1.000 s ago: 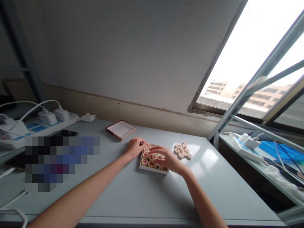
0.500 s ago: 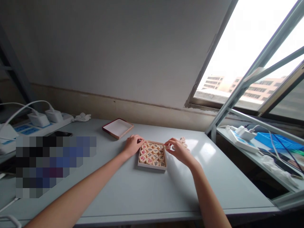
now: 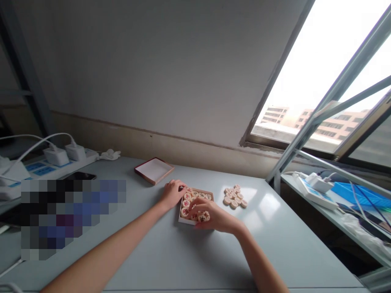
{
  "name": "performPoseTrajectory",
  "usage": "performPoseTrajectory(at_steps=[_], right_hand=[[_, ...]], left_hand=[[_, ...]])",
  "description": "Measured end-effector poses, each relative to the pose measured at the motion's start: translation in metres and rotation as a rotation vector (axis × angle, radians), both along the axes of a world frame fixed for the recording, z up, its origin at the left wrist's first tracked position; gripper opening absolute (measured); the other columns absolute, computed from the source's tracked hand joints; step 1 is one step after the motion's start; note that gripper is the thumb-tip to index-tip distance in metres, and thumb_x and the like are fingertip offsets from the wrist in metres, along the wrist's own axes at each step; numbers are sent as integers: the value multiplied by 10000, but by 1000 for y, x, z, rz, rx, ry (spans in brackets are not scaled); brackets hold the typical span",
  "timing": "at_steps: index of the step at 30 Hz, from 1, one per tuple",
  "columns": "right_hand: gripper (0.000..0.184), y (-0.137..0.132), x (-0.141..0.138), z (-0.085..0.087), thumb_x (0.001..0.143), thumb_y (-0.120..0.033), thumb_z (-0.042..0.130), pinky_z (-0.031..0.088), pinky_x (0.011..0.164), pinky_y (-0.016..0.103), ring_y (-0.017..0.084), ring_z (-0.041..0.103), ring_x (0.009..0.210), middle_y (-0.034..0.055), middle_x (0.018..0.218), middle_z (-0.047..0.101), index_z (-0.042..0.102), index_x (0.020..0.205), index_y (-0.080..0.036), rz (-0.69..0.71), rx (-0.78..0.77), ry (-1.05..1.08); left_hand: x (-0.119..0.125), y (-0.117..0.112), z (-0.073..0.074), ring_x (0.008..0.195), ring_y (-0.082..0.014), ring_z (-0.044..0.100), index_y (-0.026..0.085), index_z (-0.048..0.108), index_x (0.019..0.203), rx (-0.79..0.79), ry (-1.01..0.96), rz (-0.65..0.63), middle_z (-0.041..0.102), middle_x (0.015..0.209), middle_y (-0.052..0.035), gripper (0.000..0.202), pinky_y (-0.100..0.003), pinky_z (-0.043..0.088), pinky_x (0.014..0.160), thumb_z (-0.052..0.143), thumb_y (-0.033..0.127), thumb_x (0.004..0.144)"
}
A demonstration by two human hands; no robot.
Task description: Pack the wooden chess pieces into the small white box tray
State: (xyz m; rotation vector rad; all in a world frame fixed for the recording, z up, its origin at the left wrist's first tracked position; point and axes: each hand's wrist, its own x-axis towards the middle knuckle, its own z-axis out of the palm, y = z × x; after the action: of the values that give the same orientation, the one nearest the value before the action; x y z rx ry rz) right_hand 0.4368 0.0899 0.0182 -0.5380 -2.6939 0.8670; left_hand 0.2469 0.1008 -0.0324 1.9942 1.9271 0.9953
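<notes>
A shallow open box (image 3: 187,221) stands on the table, filled with round Chinese chess pieces (image 3: 186,202) marked in red and black characters. My left hand (image 3: 173,194) is at the box's far left corner, its fingers curled against the edge. Over the front right part of the box is my right hand (image 3: 215,215). Its thumb and fingers close around a Chinese chess piece (image 3: 203,216) with a black mark, and the hand hides several pieces behind it. A loose cluster of pieces (image 3: 234,197) lies on the table to the right of the box.
The box lid (image 3: 154,170) lies upturned behind and left of the box. A power strip (image 3: 49,166) with plugs and a dark phone (image 3: 80,176) are at the left. Beyond the table's right edge, a metal frame (image 3: 301,136) stands before a shelf with another power strip.
My right hand has moved left and nearer, from beside the loose pieces to over the front of the box. My left hand stays at the corner. The view has shifted slightly.
</notes>
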Motion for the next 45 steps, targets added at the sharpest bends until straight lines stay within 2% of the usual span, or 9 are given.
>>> performPoseTrajectory(at_steps=[5,10,15,21,26,29,34,41,45], right_hand=[[71,-4,-9,-13,718,-188,624,431,704,238,132,519,819,27,901,563,607,786,-178,-87,-42,87],[44,3,2,-10,754,-204,572,427,639,225,107,522,695,3,803,585,592,786,-181,-102,-51,119],[126,26,21,-11,792,-247,506,433,710,266,135,541,780,30,872,584,571,884,-191,-403,148,283],[201,43,49,-21,735,-133,451,410,720,289,159,536,764,50,826,590,624,824,-185,-600,301,-108],[317,40,52,-25,671,-76,421,304,883,414,214,487,926,51,920,593,620,872,-221,-695,485,-278],[412,42,42,-34,704,-77,377,167,977,499,222,409,1093,45,1156,528,543,1049,-229,-747,565,-256],[473,59,36,-50,858,-222,254,-18,1002,580,218,141,1305,42,1404,253,282,1329,-184,-902,478,-393],[479,73,81,-46,880,-210,184,149,1014,548,204,166,1305,32,1421,191,235,1356,-181,-1164,286,-581],[454,72,78,-47,895,-303,226,92,968,637,254,176,1298,60,1409,228,280,1338,-219,-1143,408,-484]], left_hand=[[0,0,0,898,-204,558,164,662,815,-6,8,5,667,895,-57,212,-302,399,808,457,203,775],[-1,1,0,895,-195,564,169,659,819,-5,9,1,666,896,-56,206,-291,402,810,463,208,773],[0,0,1,900,-203,559,169,657,784,-12,-6,-6,665,887,-50,182,-301,398,815,483,220,763],[3,-2,0,904,-214,548,187,653,774,-18,27,-44,664,892,-37,192,-322,391,800,470,244,767],[3,-3,0,914,-214,544,186,649,787,-19,18,-49,661,899,-37,206,-322,388,794,454,252,775],[3,-4,1,918,-207,545,187,647,791,-16,16,-57,660,907,-36,208,-316,387,798,447,242,777],[3,-4,1,906,-198,551,188,643,793,-18,28,-61,657,899,-41,208,-301,392,798,445,249,777],[2,1,-3,907,-208,548,197,641,774,-12,42,-65,657,898,-36,212,-316,391,802,437,255,772],[3,0,-2,900,-207,549,198,644,778,-17,39,-66,658,896,-35,218,-314,391,805,434,255,775]])
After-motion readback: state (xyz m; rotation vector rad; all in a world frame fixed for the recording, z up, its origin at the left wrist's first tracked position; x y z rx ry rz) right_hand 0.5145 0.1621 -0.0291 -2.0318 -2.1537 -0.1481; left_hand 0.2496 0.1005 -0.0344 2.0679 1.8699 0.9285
